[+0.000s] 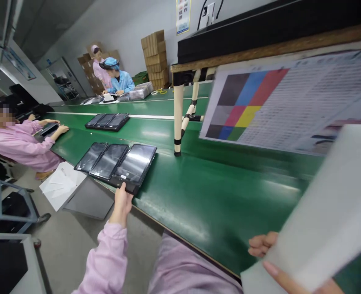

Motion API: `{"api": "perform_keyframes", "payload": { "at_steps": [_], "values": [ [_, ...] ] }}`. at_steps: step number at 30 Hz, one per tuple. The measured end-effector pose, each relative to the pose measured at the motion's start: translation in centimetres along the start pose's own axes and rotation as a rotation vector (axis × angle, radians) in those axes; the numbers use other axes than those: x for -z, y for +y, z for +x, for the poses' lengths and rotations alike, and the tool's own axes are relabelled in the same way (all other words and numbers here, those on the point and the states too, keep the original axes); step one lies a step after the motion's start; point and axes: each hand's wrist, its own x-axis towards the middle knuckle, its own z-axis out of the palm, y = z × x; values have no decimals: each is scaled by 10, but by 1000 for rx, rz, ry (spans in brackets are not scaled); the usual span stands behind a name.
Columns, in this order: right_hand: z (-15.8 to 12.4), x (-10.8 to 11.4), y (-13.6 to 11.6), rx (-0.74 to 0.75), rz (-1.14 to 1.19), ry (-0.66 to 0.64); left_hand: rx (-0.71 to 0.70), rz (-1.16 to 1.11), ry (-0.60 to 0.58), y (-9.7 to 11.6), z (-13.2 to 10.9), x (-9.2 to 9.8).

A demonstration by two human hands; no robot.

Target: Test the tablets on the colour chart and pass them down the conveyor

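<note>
Head camera shows the left hand [123, 202] pinching the near edge of a black tray [127, 186], thumb on top. Three shiny dark screens [110, 160] lie in the tray, which sits on the green table [207, 192]. The right hand [282, 278] grips a white sheet [330, 204] between thumb and fingers, well apart from the tray

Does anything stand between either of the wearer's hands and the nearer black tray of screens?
Nothing visible does. The left hand grips the black tray at its near edge. Between the tray and the right hand, holding a white sheet, only green tabletop shows; the pale post stands beyond that path.
</note>
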Motion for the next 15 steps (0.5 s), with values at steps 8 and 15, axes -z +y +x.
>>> {"api": "perform_keyframes", "payload": {
  "at_steps": [8, 15],
  "values": [
    [26, -94, -38, -127, -29, -788, 55, 160, 28, -5, -45, 61],
    [96, -205, -58, -66, 215, -574, 57, 156, 9, -24, -64, 68]
  ]
}}
